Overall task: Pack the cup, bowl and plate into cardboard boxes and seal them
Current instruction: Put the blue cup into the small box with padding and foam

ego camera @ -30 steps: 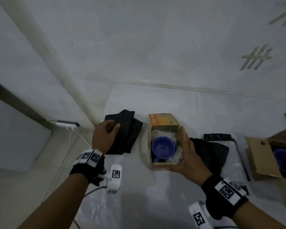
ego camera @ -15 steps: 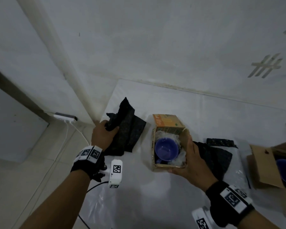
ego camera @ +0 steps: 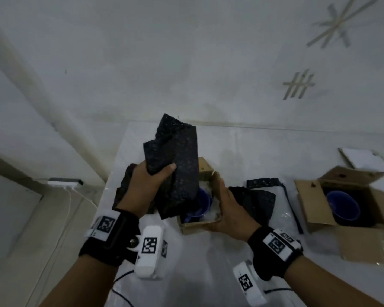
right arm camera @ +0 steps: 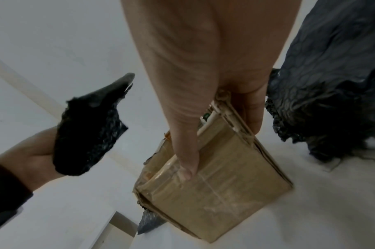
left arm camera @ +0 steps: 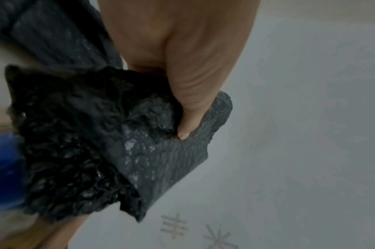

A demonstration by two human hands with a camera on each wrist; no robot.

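A small open cardboard box stands on the white sheet with a blue cup inside, on clear wrap. My right hand grips the box's right wall, thumb on the outside. My left hand grips a crumpled piece of black bubble wrap and holds it over the box's left side, hiding part of the cup. In the left wrist view the thumb pinches the black bubble wrap, and the blue cup shows at the left edge.
A larger open cardboard box at the right holds a blue bowl. More black bubble wrap lies right of the small box, and another piece lies under my left hand. A white power strip sits on the floor at left.
My left hand lifted the black bubble wrap off the table at the left and carried it right, over the small box. The right hand stayed on the box's right wall.
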